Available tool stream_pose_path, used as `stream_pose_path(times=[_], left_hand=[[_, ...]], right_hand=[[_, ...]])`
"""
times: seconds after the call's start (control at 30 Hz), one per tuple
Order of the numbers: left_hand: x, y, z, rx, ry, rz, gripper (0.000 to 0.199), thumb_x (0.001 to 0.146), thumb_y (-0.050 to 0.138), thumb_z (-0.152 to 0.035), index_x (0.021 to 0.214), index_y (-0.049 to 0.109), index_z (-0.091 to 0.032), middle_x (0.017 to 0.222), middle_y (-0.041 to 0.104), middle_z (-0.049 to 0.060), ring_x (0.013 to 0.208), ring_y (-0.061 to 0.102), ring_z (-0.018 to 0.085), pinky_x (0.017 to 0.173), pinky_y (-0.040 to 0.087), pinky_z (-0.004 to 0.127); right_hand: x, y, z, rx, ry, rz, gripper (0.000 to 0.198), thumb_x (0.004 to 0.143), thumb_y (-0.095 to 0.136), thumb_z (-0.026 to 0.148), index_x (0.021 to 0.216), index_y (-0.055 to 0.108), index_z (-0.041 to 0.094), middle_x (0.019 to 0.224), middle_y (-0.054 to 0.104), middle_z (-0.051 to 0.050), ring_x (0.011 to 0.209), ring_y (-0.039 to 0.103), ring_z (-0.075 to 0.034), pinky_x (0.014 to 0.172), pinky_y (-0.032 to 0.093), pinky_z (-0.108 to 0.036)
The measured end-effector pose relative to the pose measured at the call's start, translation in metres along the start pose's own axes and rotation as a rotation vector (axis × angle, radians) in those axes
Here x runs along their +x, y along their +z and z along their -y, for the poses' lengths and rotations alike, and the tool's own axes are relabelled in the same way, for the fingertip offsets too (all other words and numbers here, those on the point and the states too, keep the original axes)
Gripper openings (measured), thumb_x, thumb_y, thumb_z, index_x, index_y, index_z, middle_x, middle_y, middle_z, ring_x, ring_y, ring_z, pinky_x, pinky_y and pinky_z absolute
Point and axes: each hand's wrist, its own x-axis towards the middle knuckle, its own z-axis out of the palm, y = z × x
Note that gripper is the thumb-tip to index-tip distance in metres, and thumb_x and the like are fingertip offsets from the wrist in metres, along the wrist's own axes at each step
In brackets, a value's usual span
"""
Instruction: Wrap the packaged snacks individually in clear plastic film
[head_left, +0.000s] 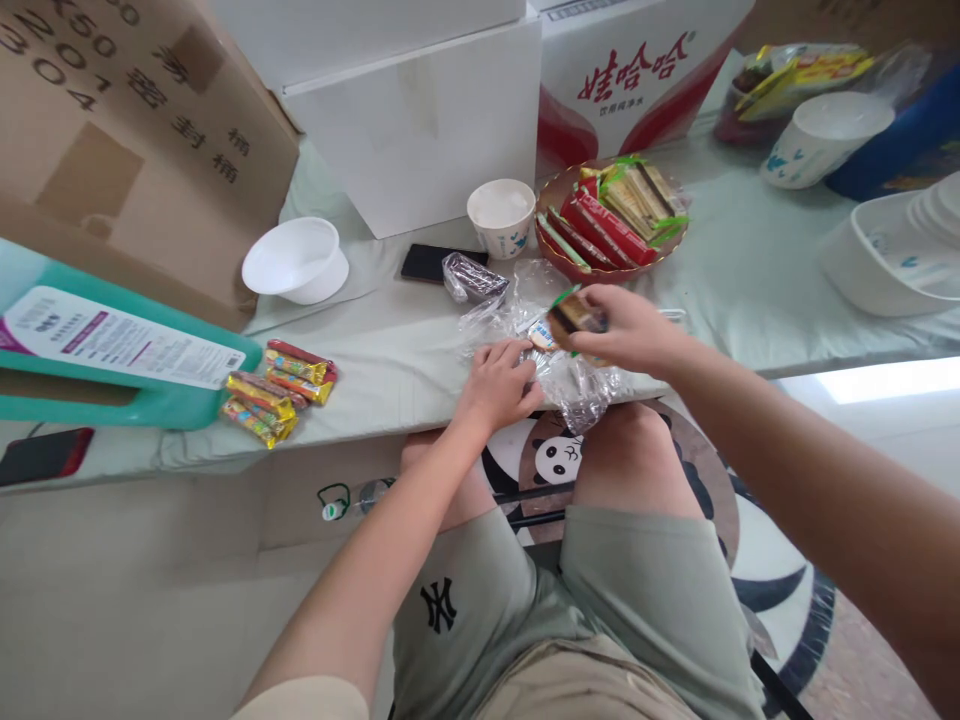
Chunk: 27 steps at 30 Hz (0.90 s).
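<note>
My right hand (pixel 626 330) grips a wrapped biscuit pack (pixel 571 315), brown with a green edge, above the table's front part. Close on its left, my left hand (pixel 501 385) has its fingers bent down onto a crumpled clear plastic bag (pixel 585 390), which hangs partly over the table edge. Between the hands lies a small white and blue packet (pixel 541 335), partly hidden. Just behind is a red basket (pixel 546 262) with a gold rim, holding red packets (pixel 611 228) and several green-edged biscuit packs (pixel 645 195). A dark snack in clear wrap (pixel 475 280) lies left of the bag.
A paper cup (pixel 502 215), black phone (pixel 427 262) and white bowl (pixel 296 262) stand behind. Sausage snacks (pixel 274 390) lie beside a green jug (pixel 135 350) at left. Boxes (pixel 450 120) line the back. At right are another cup (pixel 821 140) and a white container (pixel 877 260).
</note>
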Motion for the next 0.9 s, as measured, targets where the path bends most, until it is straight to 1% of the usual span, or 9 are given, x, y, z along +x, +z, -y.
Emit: stream_pose_path(times=[0.1,0.17,0.23,0.33,0.4,0.53,0.6,0.73,0.9], left_hand=[[0.001,-0.002,0.000,0.009,-0.030,0.031,0.008,0.084,0.063,-0.026,0.080,0.068,-0.021,0.125,0.067,0.012,0.122,0.059,0.031,0.098,0.043,0.047],[0.001,-0.003,0.000,0.009,-0.035,0.037,0.008,0.084,0.063,-0.026,0.078,0.067,-0.021,0.115,0.069,0.013,0.119,0.061,0.031,0.096,0.044,0.046],[0.001,-0.005,0.000,-0.007,-0.014,0.023,0.007,0.084,0.062,-0.024,0.079,0.066,-0.022,0.113,0.070,0.011,0.121,0.060,0.030,0.097,0.044,0.046],[0.001,-0.007,0.001,-0.022,0.014,-0.005,0.005,0.084,0.062,-0.022,0.080,0.065,-0.022,0.115,0.071,0.010,0.125,0.059,0.028,0.097,0.043,0.045],[0.000,-0.009,0.002,-0.025,0.023,-0.013,0.005,0.083,0.062,-0.021,0.079,0.064,-0.022,0.114,0.072,0.009,0.125,0.060,0.027,0.096,0.044,0.045],[0.000,-0.009,0.002,-0.027,0.014,-0.018,0.005,0.083,0.061,-0.020,0.079,0.065,-0.021,0.113,0.073,0.008,0.124,0.061,0.026,0.098,0.046,0.044],[0.000,-0.008,0.002,-0.020,0.005,-0.023,0.006,0.083,0.060,-0.019,0.080,0.065,-0.021,0.120,0.073,0.009,0.125,0.061,0.026,0.100,0.046,0.045],[0.001,-0.007,0.001,-0.021,-0.013,0.000,0.009,0.085,0.059,-0.022,0.083,0.068,-0.021,0.140,0.066,0.008,0.129,0.060,0.028,0.103,0.046,0.048],[0.002,-0.008,0.001,-0.029,-0.032,0.032,0.010,0.086,0.059,-0.023,0.086,0.069,-0.022,0.145,0.064,0.006,0.132,0.058,0.028,0.106,0.045,0.048]], right_hand=[[0.018,0.017,0.014,-0.122,0.046,0.186,0.020,0.070,0.068,0.030,0.083,0.056,0.020,0.082,0.064,-0.005,0.074,0.056,-0.020,0.062,0.039,-0.030],[0.026,0.025,0.017,-0.151,0.095,0.225,0.022,0.069,0.069,0.028,0.084,0.056,0.021,0.081,0.063,-0.005,0.074,0.056,-0.020,0.062,0.039,-0.030],[0.029,0.027,0.015,-0.079,0.119,0.228,0.021,0.068,0.069,0.028,0.084,0.057,0.020,0.080,0.063,-0.004,0.075,0.057,-0.019,0.062,0.040,-0.029],[0.027,0.027,0.009,0.133,0.141,0.259,0.017,0.070,0.066,0.028,0.083,0.059,0.020,0.078,0.062,-0.002,0.071,0.058,-0.018,0.059,0.042,-0.028],[0.024,0.027,0.004,0.189,0.129,0.265,0.015,0.071,0.065,0.029,0.081,0.060,0.020,0.075,0.060,-0.001,0.069,0.057,-0.017,0.060,0.043,-0.028],[0.019,0.033,-0.003,0.028,-0.007,0.097,0.017,0.068,0.068,0.030,0.074,0.056,0.021,0.080,0.056,-0.002,0.081,0.059,-0.021,0.074,0.047,-0.031],[0.015,0.035,-0.008,0.002,-0.071,0.000,0.017,0.069,0.067,0.032,0.074,0.054,0.022,0.085,0.055,-0.003,0.085,0.060,-0.022,0.079,0.048,-0.032],[0.010,0.034,-0.021,0.084,-0.111,-0.103,0.017,0.073,0.063,0.036,0.076,0.054,0.022,0.086,0.056,-0.003,0.084,0.059,-0.022,0.079,0.047,-0.034],[0.003,0.033,-0.032,0.180,-0.202,-0.170,0.014,0.072,0.062,0.034,0.080,0.059,0.022,0.092,0.060,-0.005,0.090,0.061,-0.024,0.085,0.049,-0.037]])
